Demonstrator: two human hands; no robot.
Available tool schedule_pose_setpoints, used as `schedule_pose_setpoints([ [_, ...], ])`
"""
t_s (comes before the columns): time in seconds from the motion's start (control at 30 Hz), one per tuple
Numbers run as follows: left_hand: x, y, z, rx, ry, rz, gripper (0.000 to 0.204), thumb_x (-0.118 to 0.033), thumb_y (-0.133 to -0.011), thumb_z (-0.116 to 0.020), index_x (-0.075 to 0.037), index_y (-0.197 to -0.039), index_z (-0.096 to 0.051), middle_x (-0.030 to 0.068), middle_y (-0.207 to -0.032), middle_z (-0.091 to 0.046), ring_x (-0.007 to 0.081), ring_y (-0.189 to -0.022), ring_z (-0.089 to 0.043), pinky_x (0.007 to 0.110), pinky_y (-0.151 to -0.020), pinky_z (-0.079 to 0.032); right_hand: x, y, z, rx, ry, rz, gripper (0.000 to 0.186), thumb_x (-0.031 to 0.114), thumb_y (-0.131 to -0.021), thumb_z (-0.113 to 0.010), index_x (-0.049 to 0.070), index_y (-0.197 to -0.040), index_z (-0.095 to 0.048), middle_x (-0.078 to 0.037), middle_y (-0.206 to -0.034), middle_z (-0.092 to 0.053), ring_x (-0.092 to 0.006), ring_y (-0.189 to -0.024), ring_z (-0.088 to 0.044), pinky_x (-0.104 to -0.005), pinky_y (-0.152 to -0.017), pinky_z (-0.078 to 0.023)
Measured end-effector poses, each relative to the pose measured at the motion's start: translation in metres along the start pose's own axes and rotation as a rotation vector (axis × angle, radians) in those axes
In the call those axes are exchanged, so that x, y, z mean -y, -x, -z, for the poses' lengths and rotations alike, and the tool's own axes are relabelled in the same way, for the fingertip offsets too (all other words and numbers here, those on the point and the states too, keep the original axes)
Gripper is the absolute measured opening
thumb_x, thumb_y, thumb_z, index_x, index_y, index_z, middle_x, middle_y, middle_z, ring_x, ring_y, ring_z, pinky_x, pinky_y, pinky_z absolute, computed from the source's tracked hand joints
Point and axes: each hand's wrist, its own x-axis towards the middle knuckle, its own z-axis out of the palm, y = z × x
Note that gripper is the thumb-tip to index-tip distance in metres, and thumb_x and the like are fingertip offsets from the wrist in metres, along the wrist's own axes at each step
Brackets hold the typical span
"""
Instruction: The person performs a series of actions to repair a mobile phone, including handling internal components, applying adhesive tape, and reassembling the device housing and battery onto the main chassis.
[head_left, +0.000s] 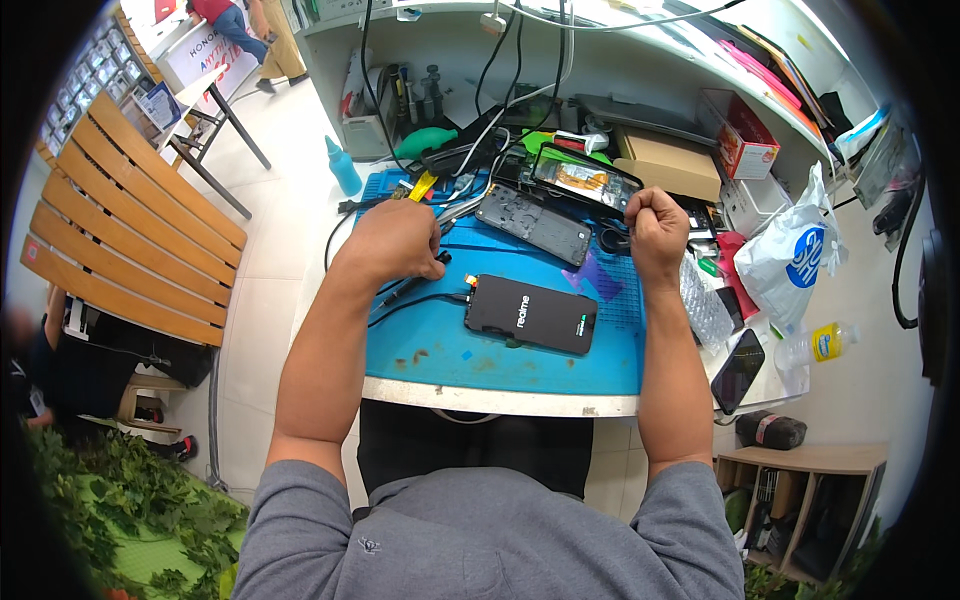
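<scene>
A smartphone screen (535,315) lies face up on the blue work mat (480,370), black with white lettering lit on it. A black cable (415,302) runs to its left edge, where a small flex piece sticks out. My left hand (400,240) is closed above the mat's left side, by dark slim tools and cables; whatever its fingers hold is hidden. My right hand (657,228) is curled into a fist beside the corner of an opened black phone housing (585,180); whether it grips it is unclear. A dark phone panel (535,225) lies between the hands, behind the screen.
Behind are a blue bottle (342,168), a green air blower (425,142), tangled cables and a brown box (668,162). At right are a white plastic bag (790,255), bubble wrap (705,305), a clear bottle (818,345) and a dark phone (738,372) near the table edge.
</scene>
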Motion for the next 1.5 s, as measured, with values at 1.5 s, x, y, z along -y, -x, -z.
schedule_pose_setpoints([
  [1.5, 0.006, -0.018, -0.019, -0.774, 0.701, -0.293, 0.024, -0.017, -0.108, -0.083, -0.001, -0.124, -0.074, 0.0038, -0.091, -0.078, 0.0068, -0.081, -0.067, 0.026, -0.074, -0.054, 0.005, 0.001, -0.002, 0.023, 0.006, -0.036, 0.026, -0.010, -0.092, -0.047, 0.000, -0.082, -0.068, -0.001, -0.074, -0.065, -0.0068, -0.066, -0.055, -0.0256, -0.061, -0.044],
])
